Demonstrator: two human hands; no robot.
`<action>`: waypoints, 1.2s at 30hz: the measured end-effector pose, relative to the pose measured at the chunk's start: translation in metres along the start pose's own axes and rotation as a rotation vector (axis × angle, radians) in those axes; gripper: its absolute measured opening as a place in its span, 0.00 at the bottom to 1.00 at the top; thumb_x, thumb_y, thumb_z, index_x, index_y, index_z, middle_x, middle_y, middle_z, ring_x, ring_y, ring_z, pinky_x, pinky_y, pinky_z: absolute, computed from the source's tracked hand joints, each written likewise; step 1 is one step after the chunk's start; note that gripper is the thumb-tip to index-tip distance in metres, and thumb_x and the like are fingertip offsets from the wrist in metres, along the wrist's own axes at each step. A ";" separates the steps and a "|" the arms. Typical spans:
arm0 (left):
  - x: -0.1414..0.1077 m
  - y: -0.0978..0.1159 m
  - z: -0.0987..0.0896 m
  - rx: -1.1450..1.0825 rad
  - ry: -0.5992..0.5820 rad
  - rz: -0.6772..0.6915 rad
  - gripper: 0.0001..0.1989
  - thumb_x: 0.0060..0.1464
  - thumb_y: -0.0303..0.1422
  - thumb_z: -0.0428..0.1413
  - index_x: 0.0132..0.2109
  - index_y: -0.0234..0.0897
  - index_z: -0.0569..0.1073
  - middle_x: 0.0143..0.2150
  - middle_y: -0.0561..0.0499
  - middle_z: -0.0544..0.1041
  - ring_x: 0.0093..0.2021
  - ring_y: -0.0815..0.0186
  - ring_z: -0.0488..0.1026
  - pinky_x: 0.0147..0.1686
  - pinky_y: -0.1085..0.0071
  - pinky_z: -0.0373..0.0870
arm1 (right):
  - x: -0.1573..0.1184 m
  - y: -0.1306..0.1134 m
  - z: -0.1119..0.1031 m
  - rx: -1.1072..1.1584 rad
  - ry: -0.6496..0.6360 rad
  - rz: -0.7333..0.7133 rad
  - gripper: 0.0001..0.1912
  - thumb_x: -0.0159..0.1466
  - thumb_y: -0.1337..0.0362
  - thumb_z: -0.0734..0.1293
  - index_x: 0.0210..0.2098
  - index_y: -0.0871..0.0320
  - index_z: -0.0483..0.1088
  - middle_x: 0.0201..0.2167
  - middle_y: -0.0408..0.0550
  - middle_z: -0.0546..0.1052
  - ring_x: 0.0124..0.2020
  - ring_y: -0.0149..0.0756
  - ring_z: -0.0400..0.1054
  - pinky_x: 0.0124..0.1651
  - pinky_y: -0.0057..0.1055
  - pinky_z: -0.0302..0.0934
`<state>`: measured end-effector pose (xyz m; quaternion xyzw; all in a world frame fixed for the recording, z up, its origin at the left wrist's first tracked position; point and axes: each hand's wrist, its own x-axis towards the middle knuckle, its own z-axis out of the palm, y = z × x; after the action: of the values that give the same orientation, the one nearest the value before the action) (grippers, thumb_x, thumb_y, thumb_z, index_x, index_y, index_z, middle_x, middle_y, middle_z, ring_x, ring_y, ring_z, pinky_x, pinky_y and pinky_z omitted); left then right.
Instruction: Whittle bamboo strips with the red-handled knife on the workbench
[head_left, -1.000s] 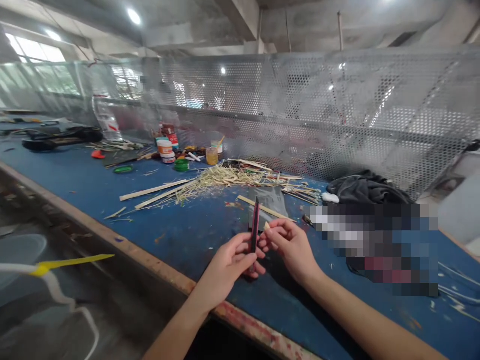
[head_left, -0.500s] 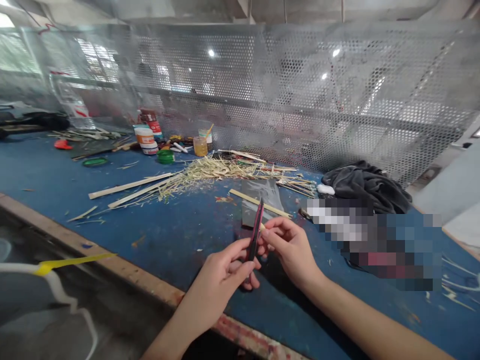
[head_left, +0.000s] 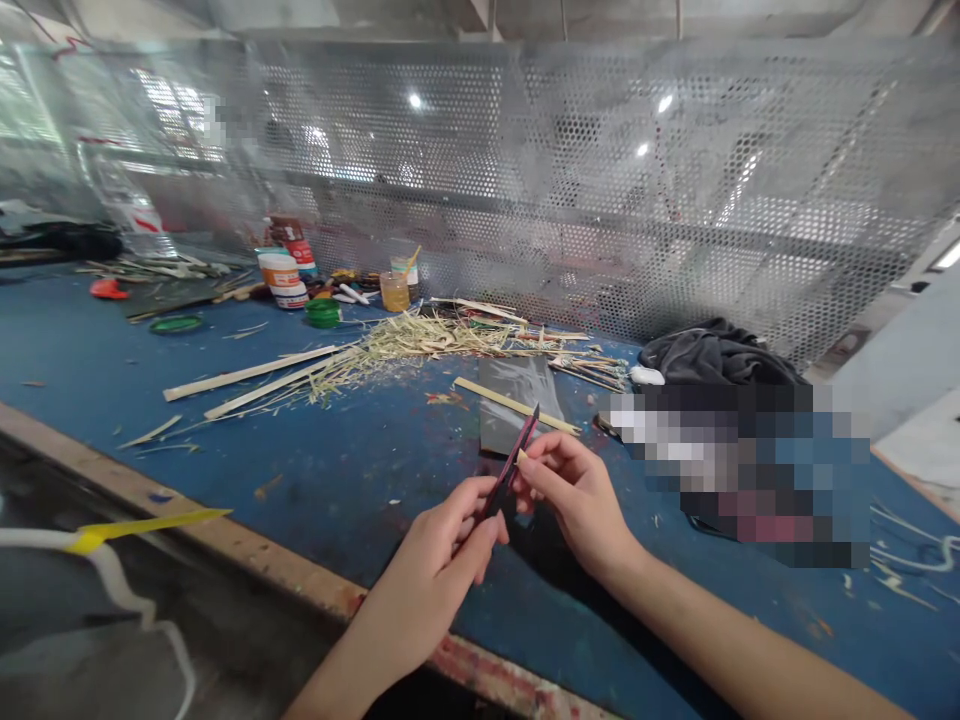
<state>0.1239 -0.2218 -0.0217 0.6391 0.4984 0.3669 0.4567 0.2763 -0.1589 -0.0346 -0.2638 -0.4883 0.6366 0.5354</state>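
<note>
Left hand grips slim knife, tilted rightward; right hand beside it, fingers pinching pale piece.

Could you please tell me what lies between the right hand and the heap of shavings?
Between the right hand and the shavings lies a dark board with a pale strip across it, in the head view.

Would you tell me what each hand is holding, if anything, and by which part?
The left hand holds a black-and-pink cutter by its handle; the right hand pinches a small pale piece, though by which part cannot be told.
</note>
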 end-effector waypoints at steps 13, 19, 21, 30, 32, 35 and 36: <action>0.000 -0.007 0.004 -0.417 0.258 0.038 0.14 0.56 0.36 0.55 0.32 0.39 0.54 0.26 0.62 0.59 0.19 0.80 0.52 0.21 0.79 0.50 | -0.010 -0.008 0.011 -0.018 -0.153 0.131 0.15 0.55 0.57 0.74 0.30 0.59 0.66 0.22 0.42 0.77 0.17 0.24 0.67 0.23 0.21 0.61; 0.000 0.003 0.007 -0.463 0.382 0.071 0.18 0.50 0.30 0.59 0.31 0.39 0.53 0.32 0.57 0.73 0.26 0.76 0.68 0.20 0.79 0.51 | -0.013 -0.009 0.016 -0.037 -0.138 0.207 0.19 0.48 0.56 0.77 0.27 0.60 0.67 0.18 0.40 0.75 0.16 0.23 0.65 0.20 0.21 0.61; 0.000 0.005 0.007 -0.453 0.397 0.067 0.17 0.50 0.29 0.58 0.32 0.39 0.53 0.31 0.57 0.74 0.25 0.75 0.68 0.21 0.78 0.53 | -0.013 -0.008 0.017 -0.033 -0.143 0.225 0.20 0.46 0.56 0.78 0.26 0.60 0.67 0.18 0.41 0.75 0.17 0.25 0.66 0.21 0.21 0.61; 0.000 0.006 0.007 -0.373 0.443 0.060 0.16 0.51 0.29 0.57 0.31 0.40 0.53 0.29 0.60 0.73 0.22 0.76 0.65 0.23 0.77 0.57 | -0.015 -0.004 0.016 -0.059 -0.149 0.192 0.17 0.47 0.58 0.78 0.27 0.60 0.68 0.19 0.41 0.75 0.21 0.27 0.68 0.21 0.20 0.62; 0.000 0.005 0.007 -0.369 0.442 0.063 0.16 0.51 0.29 0.57 0.31 0.40 0.53 0.29 0.60 0.73 0.22 0.77 0.64 0.22 0.78 0.56 | -0.015 -0.004 0.016 -0.063 -0.149 0.184 0.17 0.48 0.58 0.77 0.27 0.60 0.68 0.20 0.41 0.75 0.21 0.26 0.68 0.21 0.20 0.62; 0.000 0.001 0.005 -0.359 0.422 0.067 0.17 0.51 0.30 0.58 0.31 0.39 0.53 0.29 0.61 0.72 0.21 0.78 0.64 0.20 0.78 0.54 | -0.015 -0.005 0.016 -0.065 -0.149 0.184 0.17 0.48 0.57 0.77 0.27 0.60 0.68 0.19 0.41 0.74 0.20 0.26 0.67 0.21 0.20 0.61; 0.000 0.000 0.004 -0.353 0.404 0.068 0.17 0.51 0.30 0.58 0.30 0.39 0.53 0.29 0.60 0.72 0.21 0.78 0.64 0.20 0.79 0.54 | -0.015 -0.005 0.016 -0.069 -0.149 0.186 0.18 0.48 0.57 0.77 0.27 0.60 0.68 0.19 0.41 0.74 0.20 0.26 0.67 0.21 0.20 0.61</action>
<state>0.1277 -0.2224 -0.0232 0.4798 0.4861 0.5831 0.4399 0.2690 -0.1789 -0.0270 -0.2783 -0.5217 0.6842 0.4268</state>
